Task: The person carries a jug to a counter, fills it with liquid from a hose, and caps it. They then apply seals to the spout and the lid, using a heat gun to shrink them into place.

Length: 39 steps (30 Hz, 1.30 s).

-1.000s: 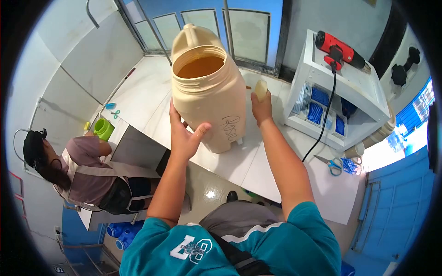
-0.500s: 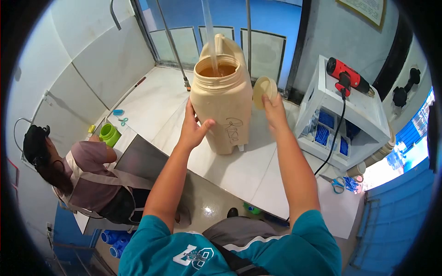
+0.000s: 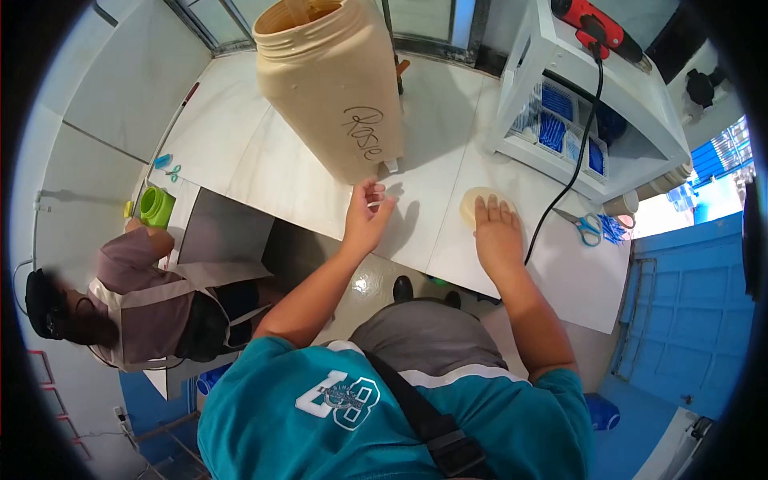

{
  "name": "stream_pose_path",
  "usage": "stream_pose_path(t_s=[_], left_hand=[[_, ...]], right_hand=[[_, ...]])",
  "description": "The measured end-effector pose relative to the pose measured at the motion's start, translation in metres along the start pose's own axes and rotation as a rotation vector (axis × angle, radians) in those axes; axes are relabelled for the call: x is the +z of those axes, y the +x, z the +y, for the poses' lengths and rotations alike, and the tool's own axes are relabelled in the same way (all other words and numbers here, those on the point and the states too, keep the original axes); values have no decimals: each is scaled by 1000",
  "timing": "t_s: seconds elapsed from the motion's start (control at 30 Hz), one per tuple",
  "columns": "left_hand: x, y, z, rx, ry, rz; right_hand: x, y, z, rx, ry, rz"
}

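Observation:
A tall cream water jug [image 3: 336, 88] stands on the white counter [image 3: 448, 120], its wide mouth uncapped and amber liquid inside. "Rosie" is handwritten on its side, and a small white spout [image 3: 391, 166] sticks out low down. A clear tube [image 3: 297, 11] reaches into the mouth. Just below the jug's base, my left hand [image 3: 366, 220] has its fingers curled around a small white piece [image 3: 374, 204], too small to name. My right hand [image 3: 499, 236] lies flat with fingers stretched over a round cream lid [image 3: 475, 200] on the counter.
To the right stands a white shelf unit [image 3: 520, 152] with a red heat gun [image 3: 600, 30] on top and its black cord [image 3: 578, 164] trailing down. Scissors [image 3: 588, 229] lie nearby. At left, another person [image 3: 140, 280] holds a green container [image 3: 157, 207].
My right hand has brought the lid down onto the counter. My left hand has left the jug's side and moved below its base. The view has tilted downward.

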State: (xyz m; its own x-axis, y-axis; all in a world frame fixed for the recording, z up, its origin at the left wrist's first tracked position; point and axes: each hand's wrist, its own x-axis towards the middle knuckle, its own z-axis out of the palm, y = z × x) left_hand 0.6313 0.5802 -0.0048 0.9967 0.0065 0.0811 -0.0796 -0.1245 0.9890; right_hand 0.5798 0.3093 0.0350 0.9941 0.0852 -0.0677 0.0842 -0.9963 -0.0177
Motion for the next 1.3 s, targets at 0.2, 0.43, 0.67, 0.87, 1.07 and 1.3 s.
stream_pose_path(t_s=[0.2,0.43,0.67,0.87,1.07,1.3], left_hand=[[22,18,43,171,633,-117],[39,50,50,39,979,-175],[42,44,57,-4,1071,-165],[31,18,30,393,933,91],[64,45,-11,45,231,398],[69,50,-23,88,35,508]], right_hand=[[23,-13,0,1,-49,-16],[-6,-46,0,-176,187,22],[-56,-74,15,-278,513,183],[-92,-85,64,-151,622,383],[-97,-63,125,-11,650,596],[-80,4,184,63,645,663]])
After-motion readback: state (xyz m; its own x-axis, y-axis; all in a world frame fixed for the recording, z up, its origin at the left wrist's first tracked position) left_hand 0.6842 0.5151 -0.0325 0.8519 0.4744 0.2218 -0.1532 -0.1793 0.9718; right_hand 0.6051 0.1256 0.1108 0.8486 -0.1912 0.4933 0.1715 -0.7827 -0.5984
